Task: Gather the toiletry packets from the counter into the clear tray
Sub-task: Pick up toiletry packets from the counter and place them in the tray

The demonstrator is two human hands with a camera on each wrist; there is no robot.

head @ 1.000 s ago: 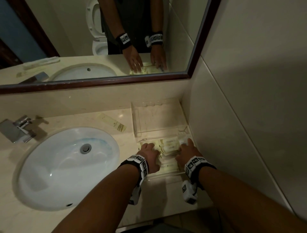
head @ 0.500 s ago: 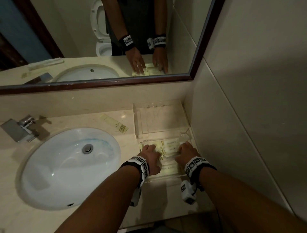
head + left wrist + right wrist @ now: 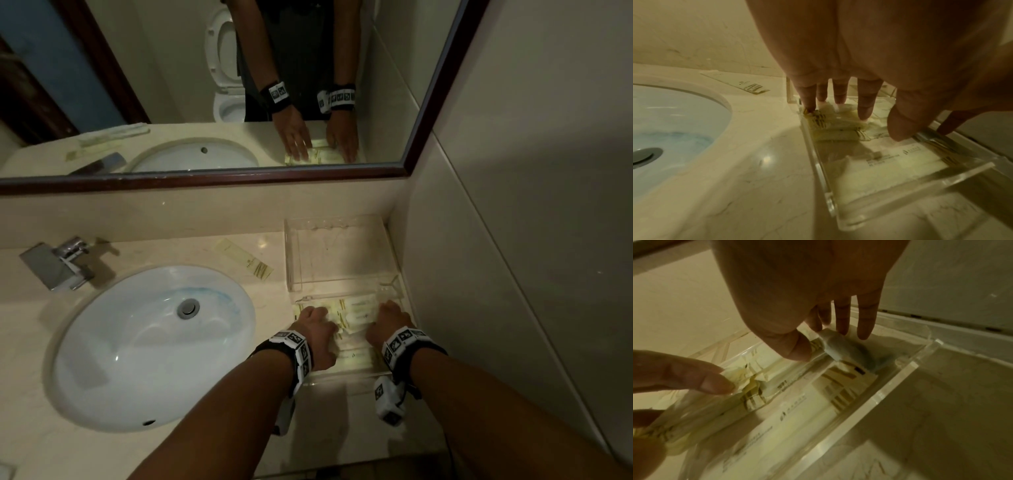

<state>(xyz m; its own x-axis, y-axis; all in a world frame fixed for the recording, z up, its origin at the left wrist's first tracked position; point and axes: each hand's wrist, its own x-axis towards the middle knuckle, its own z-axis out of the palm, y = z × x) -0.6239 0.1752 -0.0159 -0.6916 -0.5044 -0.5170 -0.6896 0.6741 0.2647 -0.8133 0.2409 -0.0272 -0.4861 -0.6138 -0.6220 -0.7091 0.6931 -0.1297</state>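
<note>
The toiletry packets (image 3: pixel 356 313) lie in a loose pile inside the near compartment of the clear tray (image 3: pixel 346 377), which stands at the right end of the counter (image 3: pixel 171 455), against the side wall. They are pale yellow sachets with dark gold stripes at the ends. One more packet (image 3: pixel 244 255) lies apart on the counter, between the sink (image 3: pixel 147 346) and the back wall, just left of the tray's far compartment, which looks empty.

The left hand (image 3: pixel 317 332) rests on the left part of the pile. Its fingers (image 3: pixel 865 104) are nearly straight and press down on the sachets; they grip nothing. The right hand (image 3: pixel 387 325) is on the right part of the pile. Its fingers (image 3: pixel 865 318) are also extended, and in the right wrist view the thumb and the forefinger touch the end of a small grey-white sachet (image 3: pixel 846 350); I cannot tell if they pinch it or only push it.

I judge that the step in hand is to flatten and arrange the packets already in the tray. The next move probably calls for one hand to reach left and back for the lone packet, lift it by an edge and add it to the pile.

Some packets carry a small logo and lines of print, but the writing is too blurred to read.
</note>
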